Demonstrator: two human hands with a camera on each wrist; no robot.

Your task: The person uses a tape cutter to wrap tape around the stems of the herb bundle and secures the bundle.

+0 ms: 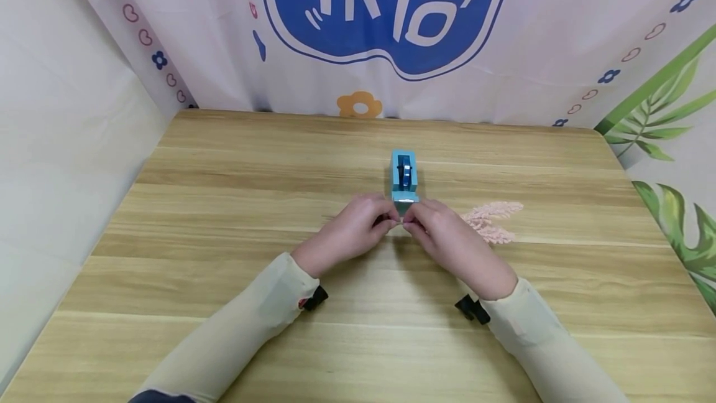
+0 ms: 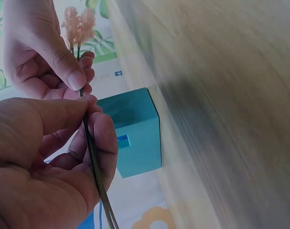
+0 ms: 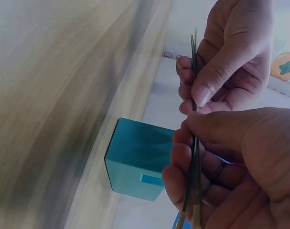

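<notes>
Two pale pink flower sprays [image 1: 493, 211] on thin dark stems [image 2: 93, 164] are held level across the front of a blue tape dispenser [image 1: 396, 174]. My left hand [image 1: 363, 224] pinches the stems between thumb and fingers near their middle. Close beside it, on the flower side, my right hand [image 1: 452, 238] pinches the same stems. The fingertips of the two hands nearly meet. In the right wrist view, the stems [image 3: 194, 157] run together through both hands. Whether any tape lies under the fingertips cannot be made out.
The dispenser stands upright on a wooden table [image 1: 235, 216], just beyond the fingertips. A printed white curtain [image 1: 224, 67] hangs along the table's back edge. Dark wrist-camera mounts [image 1: 472, 308] sit at the sleeve cuffs.
</notes>
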